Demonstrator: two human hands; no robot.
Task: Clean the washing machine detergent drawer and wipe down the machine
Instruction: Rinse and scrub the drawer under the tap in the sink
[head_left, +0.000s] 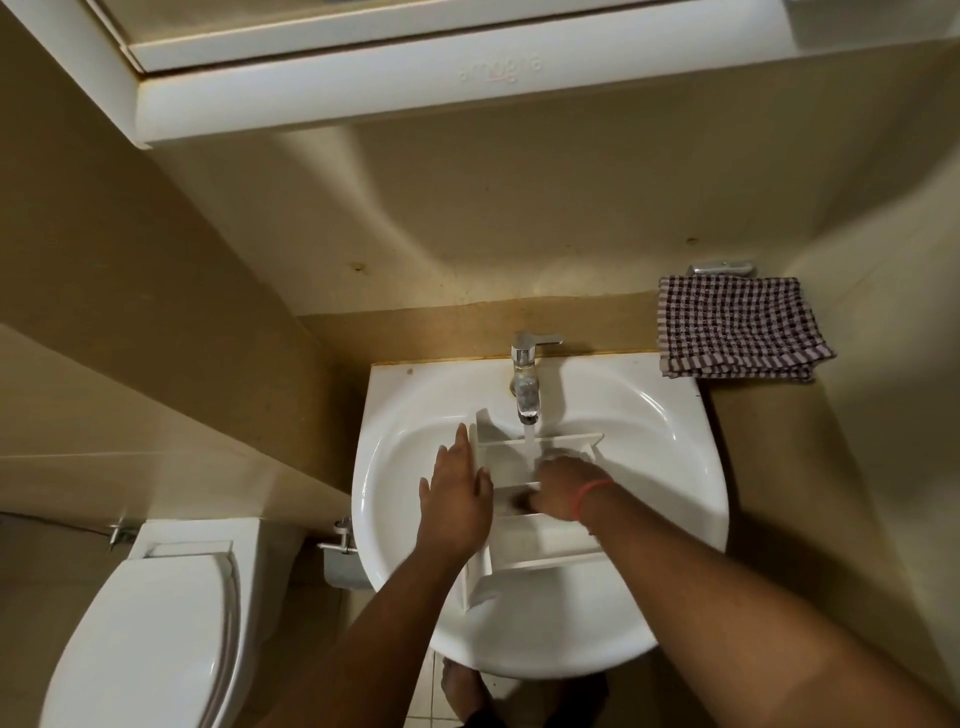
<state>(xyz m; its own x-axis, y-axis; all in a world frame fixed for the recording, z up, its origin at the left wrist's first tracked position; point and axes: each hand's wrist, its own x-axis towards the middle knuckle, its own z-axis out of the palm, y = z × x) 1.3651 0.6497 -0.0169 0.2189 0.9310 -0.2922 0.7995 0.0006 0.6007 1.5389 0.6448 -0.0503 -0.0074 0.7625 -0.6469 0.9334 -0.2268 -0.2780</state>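
Water is discharged from the chrome tap (527, 387) into the white detergent drawer (540, 540), which is laid inside the white washbasin (405, 457). The left hand (460, 499) is placed flat against the drawer's left wall, with the fingers straight and slightly spread; nothing is gripped by it. The right hand (553, 491) is positioned inside the drawer, directly below the stream. Its fingers are blurred and partly hidden by the water, so it cannot be determined whether they are curled or straight; possibly the compartment floor is being rubbed. A red band (589, 496) is worn on the right wrist. Beyond the right fingertips, a checked cloth (740, 327) is folded on the ledge beside the basin rim, well apart from both hands. To the left of the left fingers, a closed toilet lid (156, 639) is seen.
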